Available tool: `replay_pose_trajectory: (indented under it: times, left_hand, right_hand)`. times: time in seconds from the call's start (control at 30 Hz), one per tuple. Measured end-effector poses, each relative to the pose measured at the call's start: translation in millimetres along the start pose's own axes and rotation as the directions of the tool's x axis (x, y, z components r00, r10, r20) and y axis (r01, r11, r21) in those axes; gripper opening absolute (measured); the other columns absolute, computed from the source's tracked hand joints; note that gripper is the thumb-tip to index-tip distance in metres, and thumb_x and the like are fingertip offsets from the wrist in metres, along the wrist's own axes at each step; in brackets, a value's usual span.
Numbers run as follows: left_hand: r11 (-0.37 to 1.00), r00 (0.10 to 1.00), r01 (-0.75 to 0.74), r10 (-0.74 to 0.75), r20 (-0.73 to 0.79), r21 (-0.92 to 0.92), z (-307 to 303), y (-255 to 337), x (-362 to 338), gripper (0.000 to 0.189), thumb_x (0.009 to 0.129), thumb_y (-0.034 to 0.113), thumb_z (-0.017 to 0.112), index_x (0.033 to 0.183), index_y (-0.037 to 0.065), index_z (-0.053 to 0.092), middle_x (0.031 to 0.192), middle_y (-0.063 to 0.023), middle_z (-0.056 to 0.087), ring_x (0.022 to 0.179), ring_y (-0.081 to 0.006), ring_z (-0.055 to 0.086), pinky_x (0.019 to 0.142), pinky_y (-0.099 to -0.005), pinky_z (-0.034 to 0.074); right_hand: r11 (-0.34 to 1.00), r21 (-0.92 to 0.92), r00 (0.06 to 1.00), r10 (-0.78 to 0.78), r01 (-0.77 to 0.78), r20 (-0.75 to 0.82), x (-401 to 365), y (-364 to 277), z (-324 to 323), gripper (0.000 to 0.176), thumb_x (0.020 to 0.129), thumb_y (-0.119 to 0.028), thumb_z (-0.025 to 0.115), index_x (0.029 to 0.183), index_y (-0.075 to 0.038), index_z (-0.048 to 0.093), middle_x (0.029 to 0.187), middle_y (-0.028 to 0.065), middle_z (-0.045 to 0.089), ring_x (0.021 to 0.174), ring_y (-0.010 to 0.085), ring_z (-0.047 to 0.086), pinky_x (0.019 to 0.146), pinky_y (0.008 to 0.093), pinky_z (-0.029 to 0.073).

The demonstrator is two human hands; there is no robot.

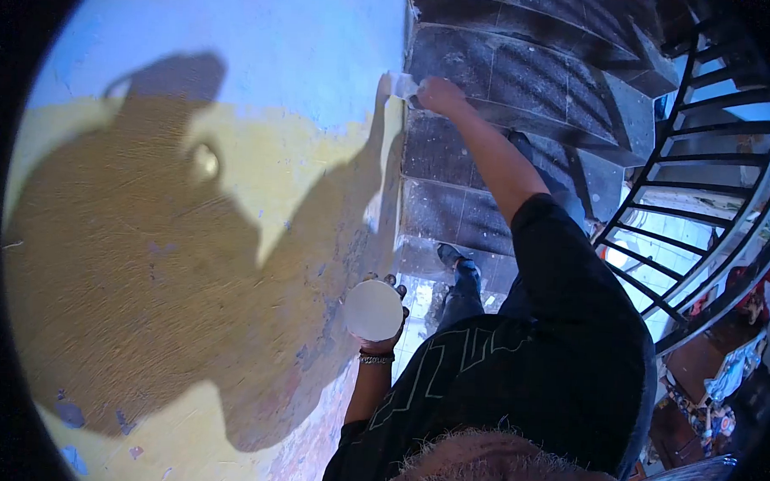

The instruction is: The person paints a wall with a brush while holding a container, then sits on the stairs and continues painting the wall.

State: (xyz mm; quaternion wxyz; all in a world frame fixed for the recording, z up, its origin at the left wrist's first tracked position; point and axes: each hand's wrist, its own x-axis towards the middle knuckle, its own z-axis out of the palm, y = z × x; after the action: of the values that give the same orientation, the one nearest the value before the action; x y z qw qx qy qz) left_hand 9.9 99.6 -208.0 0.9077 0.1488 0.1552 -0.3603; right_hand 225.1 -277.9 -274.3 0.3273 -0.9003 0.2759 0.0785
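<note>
My right hand (441,96) is stretched out against the wall and grips a small pale flat tool (403,85). The tool's blade lies on the wall where the blue paint (265,41) meets the yellow paint (269,152), right beside the dark stair steps. My left hand (380,334), with a bracelet on the wrist, is held low near my body. It holds a round white container (372,310) close to the wall.
Dark stone steps (509,75) run along the right of the wall. A black metal railing (700,209) curves at the far right, with a floor below it. My shoe (456,260) stands on a lower step. My shadow falls across the yellow wall.
</note>
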Motion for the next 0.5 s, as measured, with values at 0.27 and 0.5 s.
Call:
replay_pose_trajectory:
  times: [0.27, 0.5]
  left_hand:
    - [0.997, 0.999, 0.035, -0.037, -0.021, -0.063, 1.1, 1.7, 0.2, 0.059, 0.079, 0.050, 0.045, 0.123, 0.013, 0.038, 0.119, -0.0165, 0.042, 0.102, -0.0393, 0.045, 0.068, -0.0454, 0.049]
    - [0.984, 0.996, 0.089, -0.089, 0.004, -0.154, 5.2, 6.6, 8.0, 0.050, 0.083, 0.042, 0.044, 0.124, 0.014, 0.036, 0.119, -0.0171, 0.041, 0.102, -0.0379, 0.044, 0.070, -0.0469, 0.049]
  right_hand:
    - [0.929, 0.100, 0.926, -0.339, 0.357, -0.165, -37.7, -28.7, -97.7, 0.033, 0.080, -0.031, 0.048, 0.099, -0.006, 0.058, 0.095, 0.0197, 0.058, 0.089, 0.0358, 0.055, 0.076, 0.0442, 0.042]
    - [0.986, 0.120, 0.989, -0.104, 0.117, -0.107, -27.9, 34.1, -48.7, 0.033, 0.079, -0.032, 0.047, 0.098, -0.009, 0.060, 0.098, 0.0165, 0.058, 0.092, 0.0334, 0.055, 0.079, 0.0422, 0.042]
